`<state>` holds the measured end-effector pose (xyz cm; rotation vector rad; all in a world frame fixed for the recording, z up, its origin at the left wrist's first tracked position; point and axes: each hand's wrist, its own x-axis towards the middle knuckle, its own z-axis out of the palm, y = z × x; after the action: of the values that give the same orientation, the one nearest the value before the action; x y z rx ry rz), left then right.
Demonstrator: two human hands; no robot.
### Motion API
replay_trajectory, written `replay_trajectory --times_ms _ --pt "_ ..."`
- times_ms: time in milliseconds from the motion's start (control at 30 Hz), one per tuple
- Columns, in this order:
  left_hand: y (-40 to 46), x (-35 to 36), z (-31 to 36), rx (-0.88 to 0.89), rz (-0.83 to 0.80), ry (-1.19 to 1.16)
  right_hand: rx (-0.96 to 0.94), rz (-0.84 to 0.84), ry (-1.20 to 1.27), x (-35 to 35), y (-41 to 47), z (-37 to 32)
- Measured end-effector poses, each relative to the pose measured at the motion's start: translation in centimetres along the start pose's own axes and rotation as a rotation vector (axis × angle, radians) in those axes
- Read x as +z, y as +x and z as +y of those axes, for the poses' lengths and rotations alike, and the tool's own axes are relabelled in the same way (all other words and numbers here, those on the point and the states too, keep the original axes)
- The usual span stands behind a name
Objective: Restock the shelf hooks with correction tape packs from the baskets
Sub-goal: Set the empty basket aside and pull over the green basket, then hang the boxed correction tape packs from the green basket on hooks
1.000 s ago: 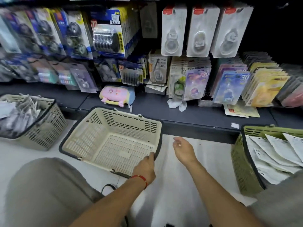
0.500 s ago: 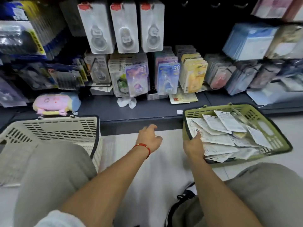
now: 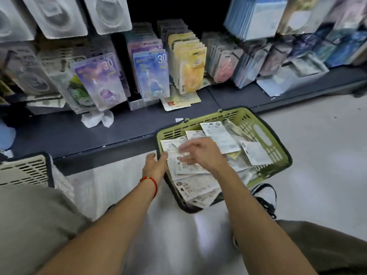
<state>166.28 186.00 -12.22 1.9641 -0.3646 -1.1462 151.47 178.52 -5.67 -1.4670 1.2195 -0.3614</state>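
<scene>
Green slotted plastic basket (image 3: 264,133) sits on the pale floor, right of centre, just near of the dark shelf ledge (image 3: 79,133). It holds a loose heap of flat white correction tape packs (image 3: 196,187), mostly face down.

Right hand (image 3: 200,153) hovers over the heap's left part, fingers loosely spread and motion-blurred; whether it pinches a pack, cannot tell. Left hand (image 3: 155,164) rests at the basket's left rim, fingers straight, holding nothing.

Packs lie directly under the right hand, long axes running roughly near-to-far. Right hand is nearer; judged the picker.
</scene>
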Motion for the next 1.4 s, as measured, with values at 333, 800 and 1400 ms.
replay_trajectory --times_ms 333,800,1400 --pt "3.0 2.6 -0.9 0.048 0.277 -0.024 0.525 0.686 -0.599 -19.2 10.9 9.9" --pt "4.7 0.9 1.9 -0.073 0.559 0.228 0.262 0.189 -1.039 -17.5 13.7 3.8" --pt "-3.3 8.7 10.9 0.272 -0.380 -0.324 -0.234 -0.138 0.106 -14.8 7.9 -1.8"
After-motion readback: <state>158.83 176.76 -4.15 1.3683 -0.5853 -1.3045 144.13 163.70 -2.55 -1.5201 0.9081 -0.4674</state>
